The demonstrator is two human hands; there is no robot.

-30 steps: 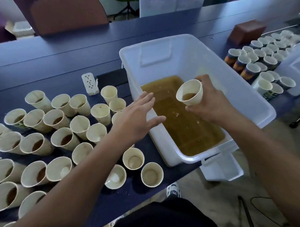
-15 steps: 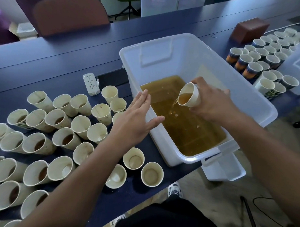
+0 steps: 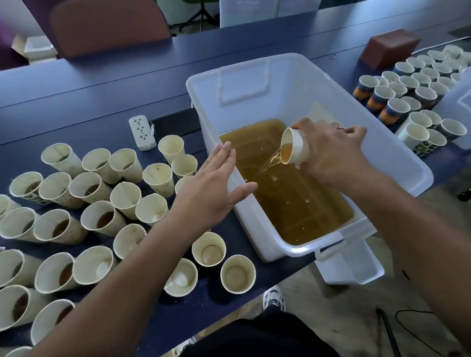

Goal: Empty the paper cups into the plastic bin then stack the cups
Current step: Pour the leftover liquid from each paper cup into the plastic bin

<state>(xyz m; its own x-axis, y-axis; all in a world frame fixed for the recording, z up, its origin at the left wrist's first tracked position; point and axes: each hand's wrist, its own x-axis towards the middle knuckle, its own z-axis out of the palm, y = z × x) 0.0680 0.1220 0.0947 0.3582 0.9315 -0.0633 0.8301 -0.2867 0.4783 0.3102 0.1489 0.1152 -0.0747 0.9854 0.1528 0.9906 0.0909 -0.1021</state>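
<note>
Amber liquid (image 3: 272, 161) streams from the small cream paper cup (image 3: 293, 147), tipped mouth-down-left over the translucent white plastic bin (image 3: 405, 168). The right hand (image 3: 334, 152) grips this cup; the left hand (image 3: 215, 188) hovers flat-fingered (holding nothing) near the bin's left wall. Risk: a faster tilt may splash liquid over the near rim. Many upright cream cups (image 3: 96, 221) crowd the dark blue table (image 3: 98, 93) at left, easily toppled by the forearm.
</note>
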